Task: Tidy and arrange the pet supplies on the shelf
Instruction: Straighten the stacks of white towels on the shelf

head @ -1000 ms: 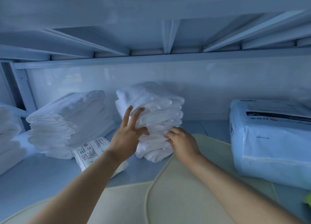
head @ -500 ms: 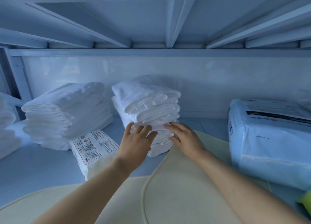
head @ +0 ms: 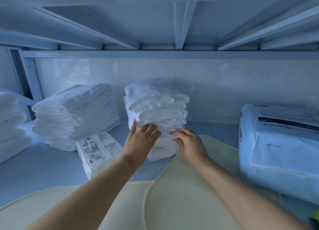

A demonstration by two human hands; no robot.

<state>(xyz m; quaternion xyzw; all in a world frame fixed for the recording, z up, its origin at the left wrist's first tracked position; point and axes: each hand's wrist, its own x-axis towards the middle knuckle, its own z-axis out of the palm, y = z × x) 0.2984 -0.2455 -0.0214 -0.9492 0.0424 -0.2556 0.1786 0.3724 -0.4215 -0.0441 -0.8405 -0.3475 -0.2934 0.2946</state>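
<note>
A tall stack of folded white pads [head: 157, 107] stands in the middle of the shelf [head: 39, 167]. My left hand [head: 140, 141] lies flat against the stack's front left, fingers straight and spread. My right hand [head: 189, 143] touches the lower front of the same stack with its fingertips, just above a cream mat [head: 181, 195]. A second stack of white pads [head: 76, 115] sits to the left. A white labelled packet [head: 98, 150] lies in front of that second stack, beside my left wrist.
A large pale blue wrapped pack [head: 279, 150] stands at the right. More white folded pads [head: 10, 124] sit at the far left edge. A second cream mat [head: 57, 207] lies at the front left. The upper shelf's ribs [head: 183, 22] hang low overhead.
Both hands slid down the front of the middle stack and now rest lower on it. The stack looks squarer and straighter than before.
</note>
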